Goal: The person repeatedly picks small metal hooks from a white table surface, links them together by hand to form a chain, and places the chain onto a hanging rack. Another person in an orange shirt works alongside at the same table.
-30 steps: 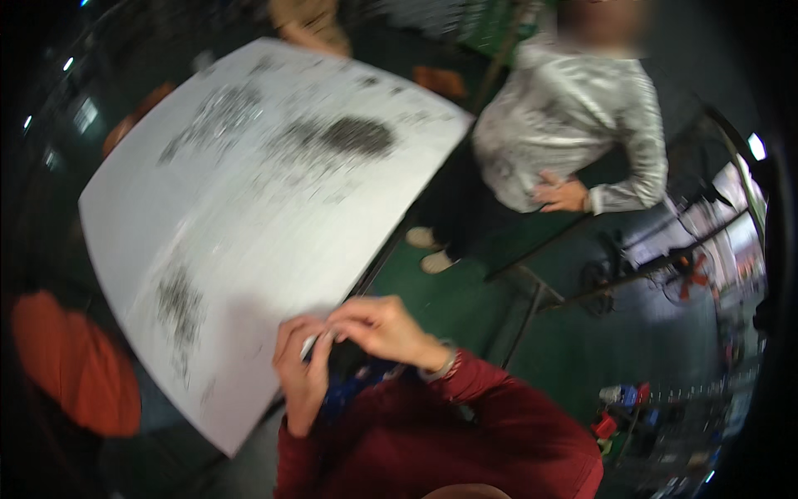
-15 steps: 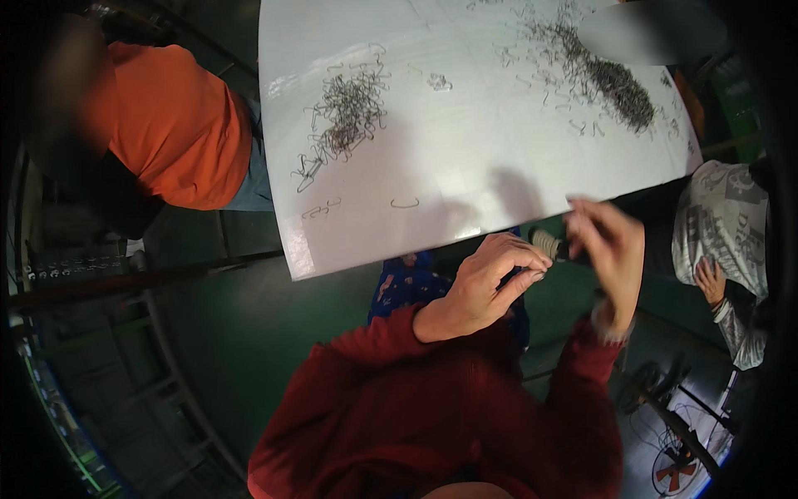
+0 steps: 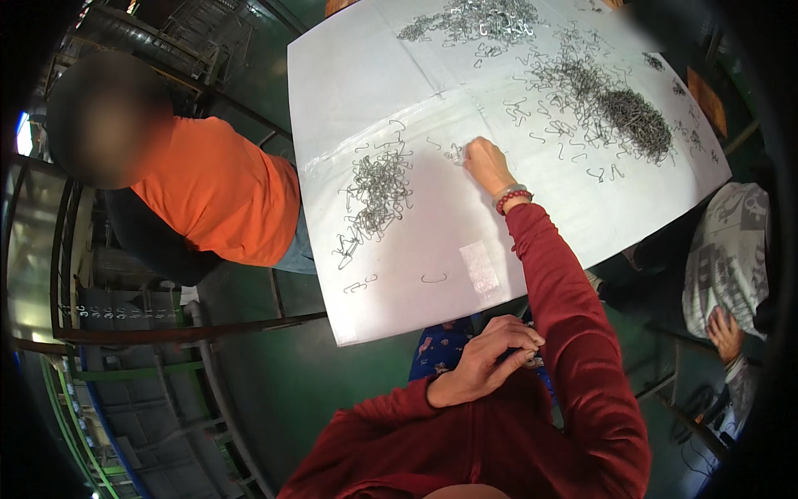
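My right hand (image 3: 489, 165) is stretched out over the white-covered table (image 3: 374, 308). Its fingers are drawn together at a small clump of shiny pieces (image 3: 453, 155); what they grip, if anything, is hidden. Close to my body, before the table's near edge, my left hand (image 3: 490, 358) is closed with thumb and fingers pinched; whatever is in them is too small to make out. To the left lies a loose pile of thin wire hooks (image 3: 378, 191). A single wire hook (image 3: 434, 279) rests nearer to me, with a few more hooks (image 3: 360, 284) beside it.
A dense heap of dark hooks (image 3: 636, 121) lies at the right, and another hook pile (image 3: 490, 21) at the far side. A person in orange (image 3: 224, 191) is at the table's left. Another person's hand (image 3: 725, 333) rests against grey patterned clothing (image 3: 723, 249) at the right.
My right hand has gone from beside my left hand, out over the table to the small shiny clump. My left hand stays pinched near my body. The view has shifted, showing more of the table's far side.
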Demonstrator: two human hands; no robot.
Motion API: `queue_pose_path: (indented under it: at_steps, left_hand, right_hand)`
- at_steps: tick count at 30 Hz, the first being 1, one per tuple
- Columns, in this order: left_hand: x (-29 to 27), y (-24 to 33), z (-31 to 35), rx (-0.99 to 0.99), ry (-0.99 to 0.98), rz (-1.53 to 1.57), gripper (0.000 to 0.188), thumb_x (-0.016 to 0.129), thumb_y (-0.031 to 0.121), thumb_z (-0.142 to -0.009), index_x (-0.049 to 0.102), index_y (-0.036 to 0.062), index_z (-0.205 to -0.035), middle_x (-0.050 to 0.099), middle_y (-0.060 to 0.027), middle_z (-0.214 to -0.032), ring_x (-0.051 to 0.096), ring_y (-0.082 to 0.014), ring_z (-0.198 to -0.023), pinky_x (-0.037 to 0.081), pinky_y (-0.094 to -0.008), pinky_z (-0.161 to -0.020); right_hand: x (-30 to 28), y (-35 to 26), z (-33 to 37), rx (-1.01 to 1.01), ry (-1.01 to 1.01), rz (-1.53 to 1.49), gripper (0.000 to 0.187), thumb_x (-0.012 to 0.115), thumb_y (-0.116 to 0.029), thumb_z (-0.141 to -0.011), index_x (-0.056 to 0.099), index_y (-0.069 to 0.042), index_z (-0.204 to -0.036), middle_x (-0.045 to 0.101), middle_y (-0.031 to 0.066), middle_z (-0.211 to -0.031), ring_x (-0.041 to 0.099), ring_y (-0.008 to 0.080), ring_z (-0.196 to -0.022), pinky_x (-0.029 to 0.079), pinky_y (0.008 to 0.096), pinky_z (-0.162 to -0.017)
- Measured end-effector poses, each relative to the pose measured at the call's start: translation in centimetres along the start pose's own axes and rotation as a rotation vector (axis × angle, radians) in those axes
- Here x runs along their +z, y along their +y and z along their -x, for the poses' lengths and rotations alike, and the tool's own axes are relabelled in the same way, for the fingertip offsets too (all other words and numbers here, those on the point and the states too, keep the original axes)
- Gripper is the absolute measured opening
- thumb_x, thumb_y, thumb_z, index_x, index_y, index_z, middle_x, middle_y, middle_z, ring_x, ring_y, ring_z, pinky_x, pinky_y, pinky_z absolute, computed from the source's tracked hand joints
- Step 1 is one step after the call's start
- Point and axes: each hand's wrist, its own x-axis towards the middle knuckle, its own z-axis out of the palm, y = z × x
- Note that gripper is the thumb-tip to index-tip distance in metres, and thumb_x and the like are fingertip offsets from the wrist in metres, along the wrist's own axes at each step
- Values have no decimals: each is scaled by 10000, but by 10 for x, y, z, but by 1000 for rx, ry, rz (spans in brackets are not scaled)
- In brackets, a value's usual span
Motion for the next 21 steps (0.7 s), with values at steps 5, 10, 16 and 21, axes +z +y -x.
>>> queue_pose_path:
  at_steps: [5, 10, 16, 21]
  left_hand:
    - [0, 10, -7, -28, -18, 55, 112, 647, 5, -855, 622, 24, -963, 660, -99, -971, 624, -249, -944, 443, -381, -894]
    - [16, 17, -19, 3, 85, 45, 105, 646, 42, -863, 604, 54, -958, 642, -52, -916, 604, -233, -870, 444, -359, -809]
    - [16, 19, -21, -69, 146, 117, 95, 645, 44, -877, 626, 47, -970, 653, -59, -904, 618, -200, -849, 488, -322, -760]
    - [17, 25, -25, 22, 160, 73, 101, 662, 71, -872, 630, 37, -962, 652, -64, -898, 635, -195, -837, 496, -314, -733]
  right_hand:
    - [-65, 6, 42, 182, -230, -183, 114, 651, -75, -791, 722, 5, -831, 698, 173, -766, 685, 289, -733, 526, 392, -664]
    - [-185, -19, 126, 295, -238, -692, 159, 669, -116, -863, 706, 25, -925, 662, 18, -768, 543, 74, -699, 448, 232, -658]
    - [-286, -97, 237, 209, 4, -844, 71, 622, -31, -892, 584, 18, -856, 527, 40, -801, 488, 94, -716, 389, 215, -660]
    - [-271, -106, 262, 224, 85, -767, 87, 620, -32, -903, 553, 9, -866, 504, 32, -826, 472, 100, -735, 390, 221, -671]
